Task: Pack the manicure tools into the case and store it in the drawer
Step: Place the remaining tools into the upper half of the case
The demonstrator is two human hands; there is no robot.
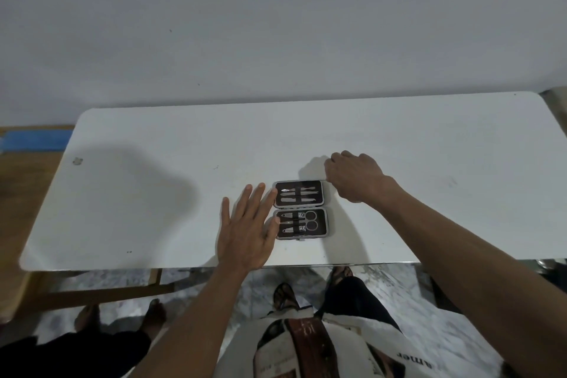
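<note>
A small manicure case lies opened flat near the front edge of the white table. Its dark lining holds metal tools in both halves: thin files and pushers in the far half, scissors and clippers in the near half. My left hand lies flat with fingers spread, fingertips touching the case's left edge. My right hand hovers curled at the far right corner of the case; whether its fingertips touch the case is hidden. No drawer is in view.
A plain wall stands behind the table. Left of the table are a wooden surface and something blue. Another person's bare feet stand under the table's left front. My own feet in sandals are below the front edge.
</note>
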